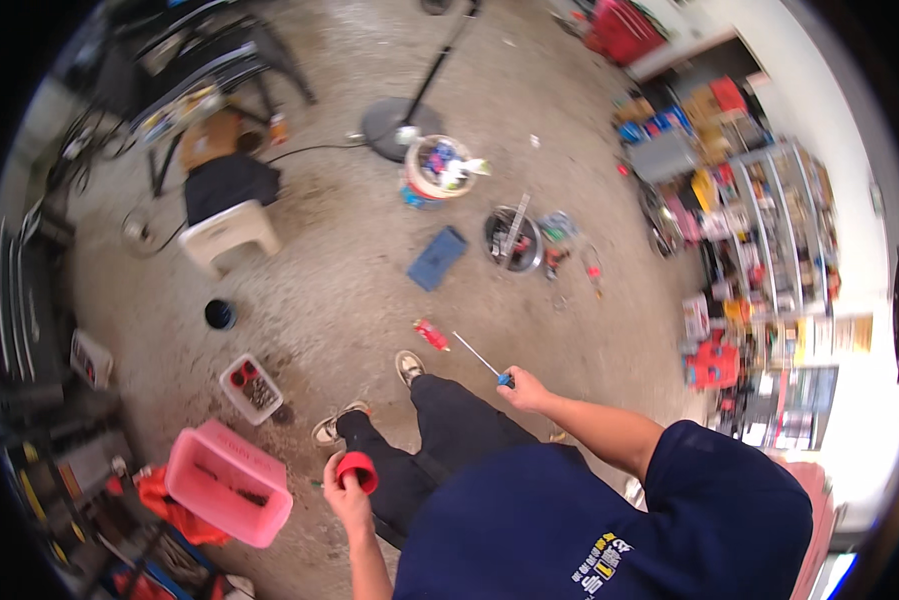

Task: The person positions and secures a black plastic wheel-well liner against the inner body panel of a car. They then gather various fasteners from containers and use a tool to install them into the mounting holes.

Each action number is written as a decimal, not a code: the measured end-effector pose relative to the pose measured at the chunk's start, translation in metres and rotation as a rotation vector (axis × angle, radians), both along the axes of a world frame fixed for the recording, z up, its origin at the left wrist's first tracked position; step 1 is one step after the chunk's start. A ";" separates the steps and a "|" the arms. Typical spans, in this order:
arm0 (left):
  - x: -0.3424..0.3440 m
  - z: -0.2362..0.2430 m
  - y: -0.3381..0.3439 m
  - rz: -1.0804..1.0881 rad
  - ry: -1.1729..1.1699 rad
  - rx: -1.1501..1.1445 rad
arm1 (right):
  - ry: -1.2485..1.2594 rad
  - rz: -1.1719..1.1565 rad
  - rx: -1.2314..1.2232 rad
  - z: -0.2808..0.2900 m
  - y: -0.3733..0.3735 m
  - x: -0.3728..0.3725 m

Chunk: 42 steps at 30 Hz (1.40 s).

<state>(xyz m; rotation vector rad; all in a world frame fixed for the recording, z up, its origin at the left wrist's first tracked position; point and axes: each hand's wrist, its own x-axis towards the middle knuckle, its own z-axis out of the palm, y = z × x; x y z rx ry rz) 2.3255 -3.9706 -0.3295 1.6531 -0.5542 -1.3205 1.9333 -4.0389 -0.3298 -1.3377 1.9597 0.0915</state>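
My left hand point(345, 503) is closed round a red cup-shaped piece point(368, 474), its fingers reaching over the rim. It is held in front of my left leg, near the pink bin. In my right hand point(529, 393) is a screwdriver with a blue handle point(506, 380). Its long thin shaft points away from me to the upper left. On the floor just beyond the shaft's tip lies a small red packet point(431, 335). A white tub point(237, 398) at the left has red cup-like pieces and small dark parts in it.
A pink bin point(269, 470) stands on the left, a dark blue container point(221, 315) beyond it. Ahead are a blue mat point(437, 258), a metal basin point(517, 265), a filled bucket point(409, 180) and a stand base point(379, 130). Loaded shelves point(784, 230) line the right.
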 end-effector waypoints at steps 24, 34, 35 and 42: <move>-0.422 0.123 -0.136 -0.669 0.471 0.089 | -0.663 -0.196 -0.299 0.137 -0.008 -0.205; -0.504 0.095 -0.237 -0.541 0.579 0.229 | -0.655 -0.223 -0.373 0.129 -0.073 -0.268; -0.515 0.093 -0.245 -0.500 0.494 0.245 | -0.665 -0.238 -0.228 0.123 -0.077 -0.283; -0.607 0.054 -0.318 -0.442 -0.153 0.276 | -0.775 -0.338 -0.054 0.016 -0.142 -0.411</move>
